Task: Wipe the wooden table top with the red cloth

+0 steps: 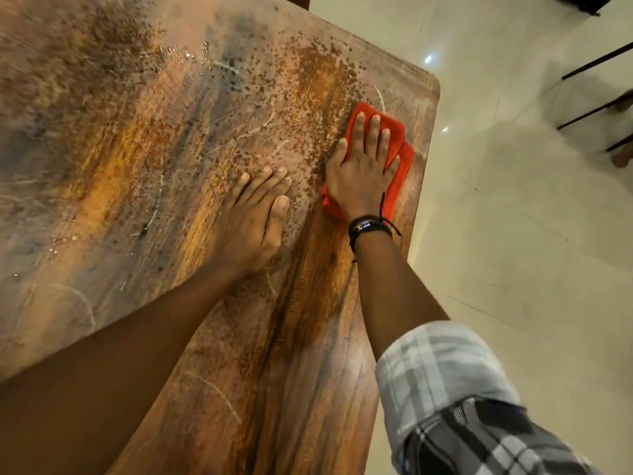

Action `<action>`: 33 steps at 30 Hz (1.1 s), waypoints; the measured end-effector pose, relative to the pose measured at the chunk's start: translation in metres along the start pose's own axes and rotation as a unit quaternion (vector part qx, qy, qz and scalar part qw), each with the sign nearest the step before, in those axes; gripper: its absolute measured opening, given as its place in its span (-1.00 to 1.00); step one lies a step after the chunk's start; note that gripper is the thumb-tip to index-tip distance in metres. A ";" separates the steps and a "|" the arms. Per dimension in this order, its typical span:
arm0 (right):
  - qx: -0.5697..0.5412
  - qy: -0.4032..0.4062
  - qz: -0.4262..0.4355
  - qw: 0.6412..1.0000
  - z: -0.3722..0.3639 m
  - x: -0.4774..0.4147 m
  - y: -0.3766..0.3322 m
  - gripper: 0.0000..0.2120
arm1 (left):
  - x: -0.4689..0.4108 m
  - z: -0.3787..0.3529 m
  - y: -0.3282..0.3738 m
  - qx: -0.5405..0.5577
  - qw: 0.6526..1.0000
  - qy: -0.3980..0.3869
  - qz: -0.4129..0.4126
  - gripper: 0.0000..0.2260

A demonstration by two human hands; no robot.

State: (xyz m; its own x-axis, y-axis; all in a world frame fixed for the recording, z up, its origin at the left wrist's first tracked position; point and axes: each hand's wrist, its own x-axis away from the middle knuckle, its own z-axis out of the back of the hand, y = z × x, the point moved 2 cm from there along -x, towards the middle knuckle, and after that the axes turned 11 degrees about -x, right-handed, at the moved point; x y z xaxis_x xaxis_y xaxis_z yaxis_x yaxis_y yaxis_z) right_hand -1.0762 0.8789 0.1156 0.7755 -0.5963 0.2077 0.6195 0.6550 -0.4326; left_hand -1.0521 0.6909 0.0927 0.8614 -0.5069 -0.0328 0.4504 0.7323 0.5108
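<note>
The wooden table top [144, 173] fills the left and middle of the view, speckled with droplets and pale smear marks. A folded red cloth [399, 156] lies near the table's right edge, close to its rounded far corner. My right hand [361, 169] presses flat on the cloth with straight, spread fingers; a dark band circles that wrist. My left hand [255, 214] rests palm down on the bare wood just left of the cloth, fingers straight and together.
The table's right edge [424, 186] drops to a pale tiled floor [513, 234]. Dark chair legs [596, 111] and someone's foot [621, 159] stand at the far right. A dark object shows at the top right corner.
</note>
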 end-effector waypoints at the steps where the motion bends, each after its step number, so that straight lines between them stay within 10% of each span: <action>1: 0.005 0.000 -0.001 1.000 -0.001 0.002 -0.001 -0.45 | 0.001 0.001 0.000 0.008 1.000 -0.001 0.001 -0.51; 14: 0.015 -0.012 0.061 0.998 -0.052 0.207 0.018 -0.43 | -0.006 0.016 0.002 0.043 0.997 0.055 -0.013 -0.62; 33: -0.004 0.013 0.048 0.999 0.030 -0.163 0.007 -0.44 | -0.087 -0.011 0.002 -0.178 0.984 -0.020 -0.024 -0.51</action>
State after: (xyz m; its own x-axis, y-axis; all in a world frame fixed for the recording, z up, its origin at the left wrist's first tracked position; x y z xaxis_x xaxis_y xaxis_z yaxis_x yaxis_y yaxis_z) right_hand -1.1948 0.9946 0.1047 0.8281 -0.5422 0.1423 0.5408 0.7060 -0.4573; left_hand -1.1231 0.7414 0.0876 0.8301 -0.5574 -0.0132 0.5506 0.8158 0.1770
